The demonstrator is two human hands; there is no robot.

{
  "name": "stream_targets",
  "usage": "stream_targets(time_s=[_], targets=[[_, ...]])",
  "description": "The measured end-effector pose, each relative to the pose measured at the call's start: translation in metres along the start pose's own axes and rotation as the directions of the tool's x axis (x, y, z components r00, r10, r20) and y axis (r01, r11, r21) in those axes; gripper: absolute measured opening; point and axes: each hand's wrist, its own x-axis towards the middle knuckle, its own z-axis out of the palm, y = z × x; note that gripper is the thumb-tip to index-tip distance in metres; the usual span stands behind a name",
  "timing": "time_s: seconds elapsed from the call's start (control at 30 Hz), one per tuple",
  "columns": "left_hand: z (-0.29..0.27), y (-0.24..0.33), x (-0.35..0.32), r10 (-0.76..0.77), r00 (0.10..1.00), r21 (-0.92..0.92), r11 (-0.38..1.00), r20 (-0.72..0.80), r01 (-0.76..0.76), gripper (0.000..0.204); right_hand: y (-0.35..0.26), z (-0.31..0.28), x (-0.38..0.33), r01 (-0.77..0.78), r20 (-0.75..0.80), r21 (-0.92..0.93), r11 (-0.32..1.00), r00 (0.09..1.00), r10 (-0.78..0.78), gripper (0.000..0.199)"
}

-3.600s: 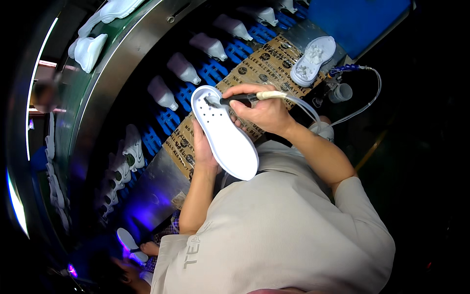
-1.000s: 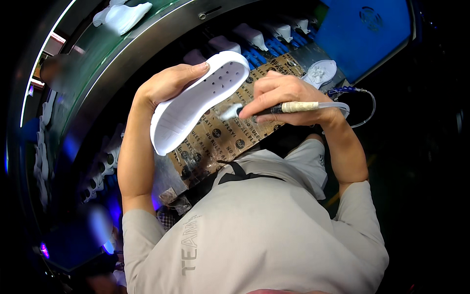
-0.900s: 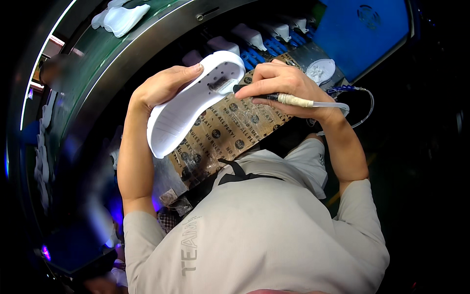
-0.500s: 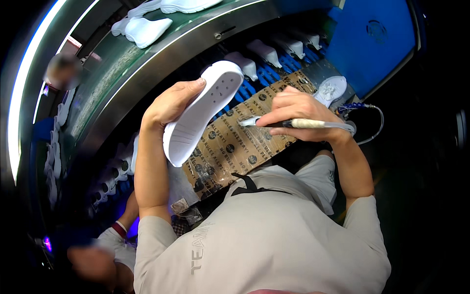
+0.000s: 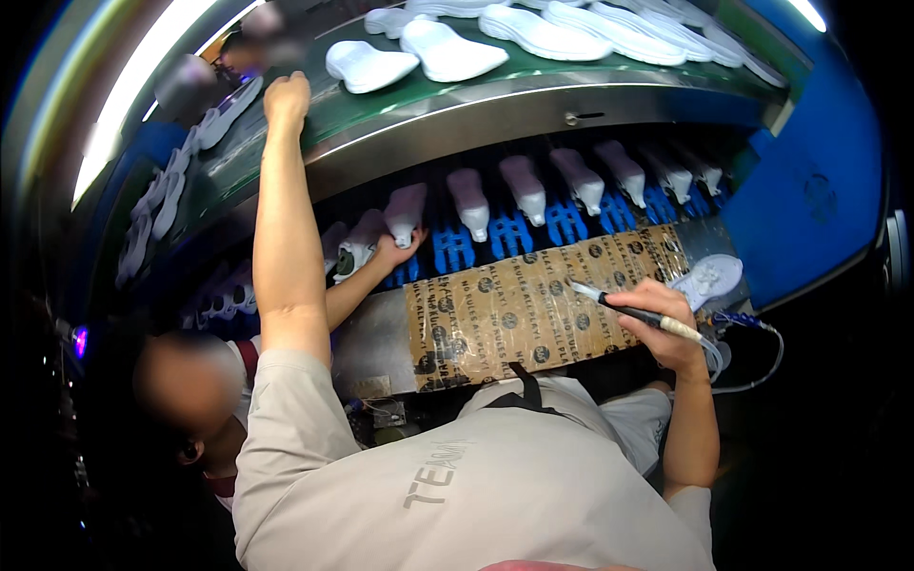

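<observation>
White sole (image 5: 221,112) at upper left under curled left hand (image 5: 286,97); right hand (image 5: 659,324) fingers pinch pen tool (image 5: 630,312) above taped board (image 5: 533,305).

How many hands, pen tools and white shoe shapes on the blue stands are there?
Hands: 3 (left hand, right hand, co-worker's hand)
Pen tool: 1
White shoe shapes on blue stands: 8 that show clearly
Total: 12
</observation>
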Motion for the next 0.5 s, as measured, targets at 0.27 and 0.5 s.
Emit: stream_targets(time_s=[0.27, 0.5], targets=[[-0.096, -0.14, 0.05, -0.2, 0.963, 0.745, 0.667, 0.182, -0.002, 0.057, 0.012, 0.009, -0.005, -0.109, 0.061, 0.04, 0.993, 0.992, 0.107, 0.031], [-0.193, -0.299, 0.072, -0.373, 0.921, 0.919, 0.393, 0.117, 0.042, 0.057, 0.033, 0.014, -0.02, -0.179, 0.063, 0.049, 0.983, 0.982, 0.176, 0.03]])
